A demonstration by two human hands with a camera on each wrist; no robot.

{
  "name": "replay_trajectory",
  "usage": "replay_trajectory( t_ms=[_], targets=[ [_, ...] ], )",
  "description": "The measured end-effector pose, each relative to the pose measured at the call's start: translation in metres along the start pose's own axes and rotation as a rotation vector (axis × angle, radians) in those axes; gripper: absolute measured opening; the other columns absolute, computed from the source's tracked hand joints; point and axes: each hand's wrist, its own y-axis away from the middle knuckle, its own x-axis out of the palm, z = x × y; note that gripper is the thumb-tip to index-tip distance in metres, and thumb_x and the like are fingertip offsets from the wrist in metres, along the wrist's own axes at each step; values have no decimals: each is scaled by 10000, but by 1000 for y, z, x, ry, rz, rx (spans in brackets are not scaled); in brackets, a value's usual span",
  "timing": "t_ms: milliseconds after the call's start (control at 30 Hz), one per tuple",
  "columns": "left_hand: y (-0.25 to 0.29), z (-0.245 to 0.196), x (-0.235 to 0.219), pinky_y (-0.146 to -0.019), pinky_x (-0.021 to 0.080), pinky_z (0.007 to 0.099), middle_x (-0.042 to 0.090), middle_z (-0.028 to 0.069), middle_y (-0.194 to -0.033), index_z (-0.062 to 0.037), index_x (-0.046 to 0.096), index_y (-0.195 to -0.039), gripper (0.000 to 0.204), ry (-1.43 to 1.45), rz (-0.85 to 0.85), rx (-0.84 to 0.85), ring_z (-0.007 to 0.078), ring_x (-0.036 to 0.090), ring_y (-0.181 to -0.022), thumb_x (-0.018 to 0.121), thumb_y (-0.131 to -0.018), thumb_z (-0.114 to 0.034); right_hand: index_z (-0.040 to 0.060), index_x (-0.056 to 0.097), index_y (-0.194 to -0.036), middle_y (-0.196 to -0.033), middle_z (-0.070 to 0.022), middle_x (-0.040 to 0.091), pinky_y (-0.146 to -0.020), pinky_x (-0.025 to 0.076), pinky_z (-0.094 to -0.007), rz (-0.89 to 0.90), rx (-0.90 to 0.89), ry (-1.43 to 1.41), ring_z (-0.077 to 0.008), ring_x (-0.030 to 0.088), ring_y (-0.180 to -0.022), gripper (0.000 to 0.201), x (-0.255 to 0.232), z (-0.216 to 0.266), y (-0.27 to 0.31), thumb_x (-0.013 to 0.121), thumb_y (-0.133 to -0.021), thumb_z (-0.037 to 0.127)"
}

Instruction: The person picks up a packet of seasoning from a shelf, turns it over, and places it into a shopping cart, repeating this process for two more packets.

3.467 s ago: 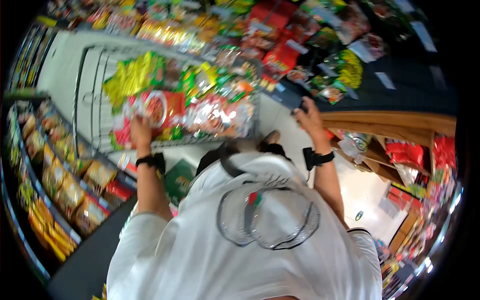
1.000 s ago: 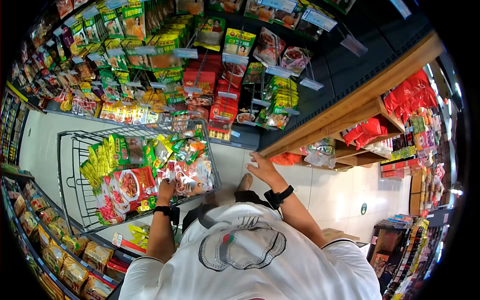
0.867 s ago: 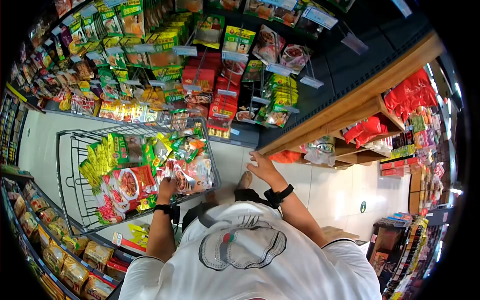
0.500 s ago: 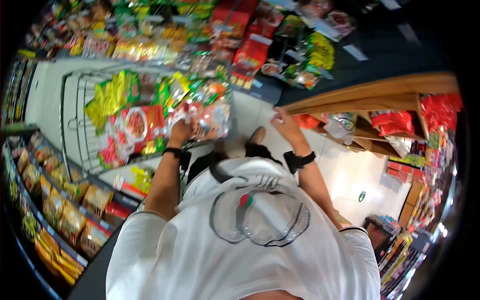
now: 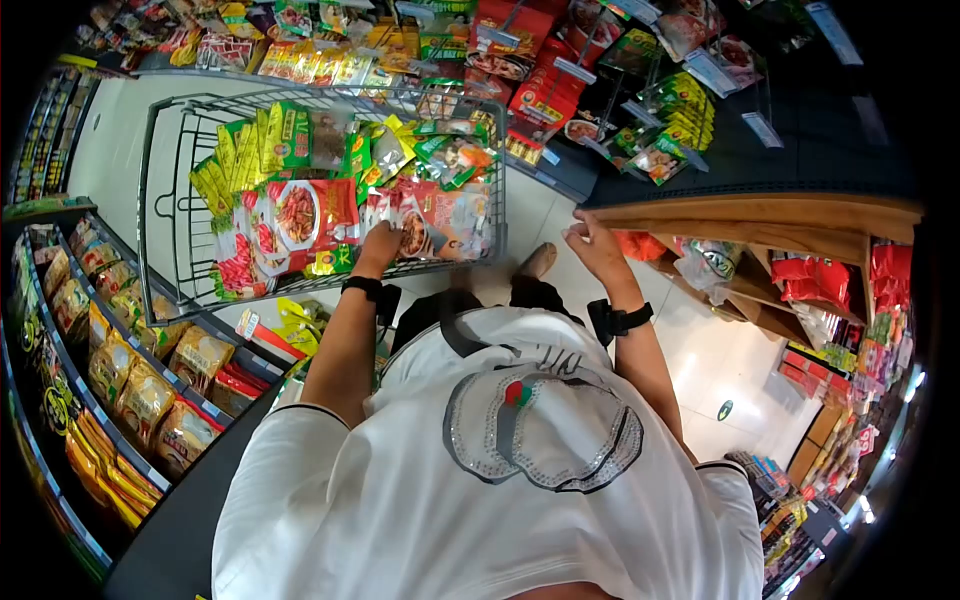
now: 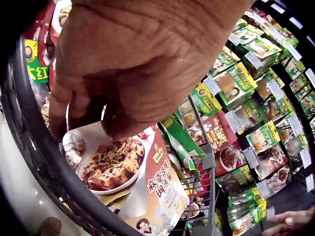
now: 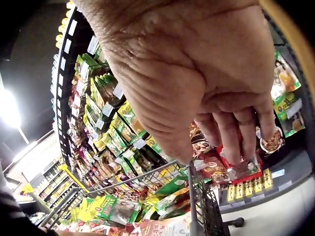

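Observation:
My left hand reaches over the near side of a wire shopping cart. In the left wrist view, its thumb and fingers pinch the top edge of a pale seasoning packet with a dish of tofu printed on it. A red-and-white packet lies beside it among green and yellow packets in the cart. My right hand is raised to the right of the cart, fingers relaxed, holding nothing. In the right wrist view, its fingers overlap red packets on the rack behind.
A rack of hanging packets runs behind the cart. Wooden shelving with red bags stands at the right. Low shelves of bagged goods line the left. Tiled floor shows at the right, and a shoe by the cart.
My left hand has shifted right from the red-and-white packet to the pale one, where it stays through the last second. The head view swings between frames. My right hand stays raised and relaxed.

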Motion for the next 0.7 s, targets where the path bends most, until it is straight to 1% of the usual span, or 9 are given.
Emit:
replay_trajectory(
  t_ms=[133,200,300,367,400,500,533,633,700],
  targets=[
    [4,-17,-8,-834,484,488,649,289,-923,35,596,-946,349,8,53,-6,446,616,-962,561,-853,-300,21,501,-1319,-1108,-206,659,-894,496,-363,12,11,-14,-314,643,-1029,558,-4,3,1,648,-867,313],
    [16,-34,-21,-820,484,481,646,291,-905,37,591,-938,343,137,161,15,443,616,-943,568,-845,-292,12,503,-1318,-1118,-211,655,-901,491,-365,20,26,-16,-306,639,-1032,554,-5,9,4,647,-874,311],
    [16,-31,-21,-741,499,454,638,284,-871,36,582,-929,285,150,243,121,414,645,-841,590,-821,-228,6,508,-1312,-1111,-213,657,-902,491,-368,3,8,10,-308,639,-1032,552,-4,1,1,651,-874,310],
    [9,-20,-14,-725,501,451,637,282,-871,32,582,-931,269,-3,221,271,412,649,-823,598,-812,-208,2,514,-1307,-1085,-211,666,-898,493,-369,1,-3,14,-307,642,-1025,544,-2,-2,0,651,-875,302],
    [11,-22,-17,-750,501,448,641,276,-886,22,590,-946,278,-28,224,242,416,643,-859,606,-807,-218,1,515,-1307,-1080,-211,668,-898,493,-369,1,-2,19,-308,643,-1024,544,-2,-1,0,652,-874,300],
    [26,-37,-29,-800,485,469,637,286,-887,10,604,-970,298,104,192,113,440,612,-914,605,-808,-241,3,517,-1307,-1071,-207,672,-894,495,-370,17,12,11,-309,646,-1014,540,2,2,0,653,-873,296],
    [19,-28,-21,-818,483,475,634,290,-903,18,603,-1005,304,-48,122,142,421,626,-919,605,-818,-221,5,518,-1307,-1069,-206,673,-892,496,-370,19,15,6,-309,647,-1011,539,2,4,-2,653,-873,295],
    [14,-17,-10,-868,475,478,643,269,-993,14,585,-1086,347,33,-55,119,407,615,-999,594,-842,-233,11,523,-1306,-1069,-197,675,-884,499,-365,20,7,6,-303,650,-999,534,4,3,-5,654,-873,295],
    [10,-5,-1,-925,463,475,605,265,-1141,-14,529,-1219,432,68,-158,100,428,559,-1100,578,-865,-258,14,527,-1302,-1065,-190,676,-875,503,-360,23,-4,-2,-298,652,-992,529,5,5,-8,654,-874,296]
  ],
)
